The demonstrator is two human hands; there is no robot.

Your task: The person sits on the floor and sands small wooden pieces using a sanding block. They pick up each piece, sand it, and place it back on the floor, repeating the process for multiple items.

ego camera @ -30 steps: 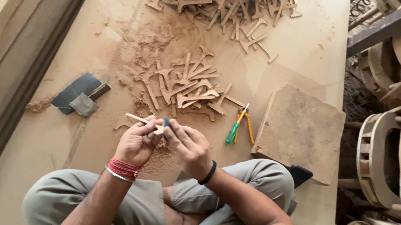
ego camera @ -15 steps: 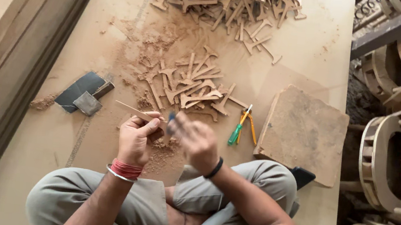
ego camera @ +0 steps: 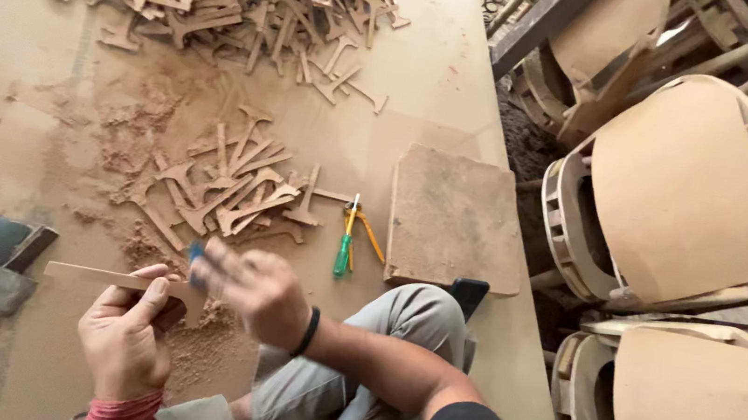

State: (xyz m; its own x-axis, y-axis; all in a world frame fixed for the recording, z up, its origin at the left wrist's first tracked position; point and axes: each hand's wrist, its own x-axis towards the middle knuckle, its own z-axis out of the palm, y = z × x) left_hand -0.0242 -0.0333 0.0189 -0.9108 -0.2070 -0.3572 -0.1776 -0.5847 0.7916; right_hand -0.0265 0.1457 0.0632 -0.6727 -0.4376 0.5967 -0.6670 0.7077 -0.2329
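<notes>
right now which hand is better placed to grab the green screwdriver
Right. The right hand is blurred over the wood strip's end, closer to the screwdriver lying to its right. The left hand grips the wood strip and sits farther away.

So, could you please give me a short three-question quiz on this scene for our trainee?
1. True or false: the left hand holds a flat wooden piece.
2. What lies just left of the square board? A) hammer B) green-handled tool C) brush
3. What powder lies under the hands and around the near pile of cut pieces?

Key:
1. True.
2. B.
3. Sawdust. The right hand is blurred, with something small and blue at its fingertips.
</notes>
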